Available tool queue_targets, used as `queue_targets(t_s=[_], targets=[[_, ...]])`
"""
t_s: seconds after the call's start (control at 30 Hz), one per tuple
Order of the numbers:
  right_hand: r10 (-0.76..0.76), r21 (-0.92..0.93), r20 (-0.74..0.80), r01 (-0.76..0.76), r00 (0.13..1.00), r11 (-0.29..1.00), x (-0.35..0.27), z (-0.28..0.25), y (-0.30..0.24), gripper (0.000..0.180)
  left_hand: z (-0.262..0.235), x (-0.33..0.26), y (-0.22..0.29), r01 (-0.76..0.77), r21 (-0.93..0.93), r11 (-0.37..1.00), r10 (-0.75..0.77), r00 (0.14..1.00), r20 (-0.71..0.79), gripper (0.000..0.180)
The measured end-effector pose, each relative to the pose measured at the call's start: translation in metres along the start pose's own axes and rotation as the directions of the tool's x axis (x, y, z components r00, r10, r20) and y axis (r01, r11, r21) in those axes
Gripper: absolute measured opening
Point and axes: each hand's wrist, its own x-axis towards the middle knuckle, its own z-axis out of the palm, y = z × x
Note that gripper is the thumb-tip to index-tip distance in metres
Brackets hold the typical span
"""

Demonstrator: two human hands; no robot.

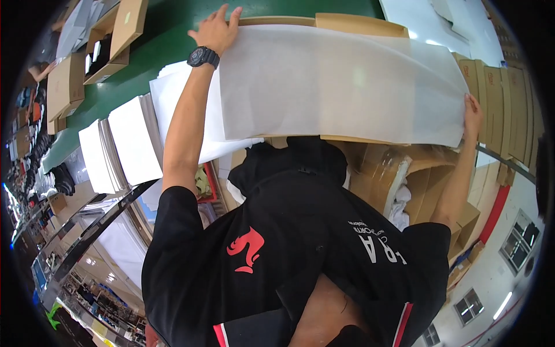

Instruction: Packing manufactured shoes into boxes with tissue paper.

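Observation:
A large translucent white sheet of tissue paper (370, 87) lies across an open brown cardboard box (358, 24), whose edges show above and below it. My right hand (472, 115) pinches the sheet's right edge, where the paper bends. At the upper left corner, my left hand (217, 30) is open with its fingers spread, next to the sheet and the box's far edge. A black watch (203, 56) is on that wrist. Most of the box, and whatever is in it, is hidden under the paper.
White paper stacks (134, 136) lie left of the box on the green table (167, 34). Open cartons (66, 84) stand at the far left. Flat brown boxes (491, 110) are lined up at the right. A large carton (425, 179) sits below the table edge.

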Motion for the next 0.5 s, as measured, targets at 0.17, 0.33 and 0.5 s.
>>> queue_targets(t_s=[0.17, 0.33, 0.5], targets=[[-0.131, -0.135, -0.088, 0.119, 0.987, 0.984, 0.024, -0.002, -0.002, 0.039, 0.039, 0.012, -0.03, -0.091, -0.215, 0.972, 0.108, 0.992, 0.069, 0.066], [-0.155, -0.395, 0.033, 0.155, 0.987, 0.906, 0.012, -0.002, 0.006, 0.037, 0.04, 0.014, -0.025, -0.062, -0.352, 0.934, 0.118, 0.983, 0.139, 0.066], [-0.474, -0.751, -0.17, 0.198, 0.864, 0.63, -0.046, 0.049, -0.09, 0.039, 0.017, 0.014, -0.032, -0.378, -0.224, 0.898, 0.317, 0.911, -0.264, 0.059]])
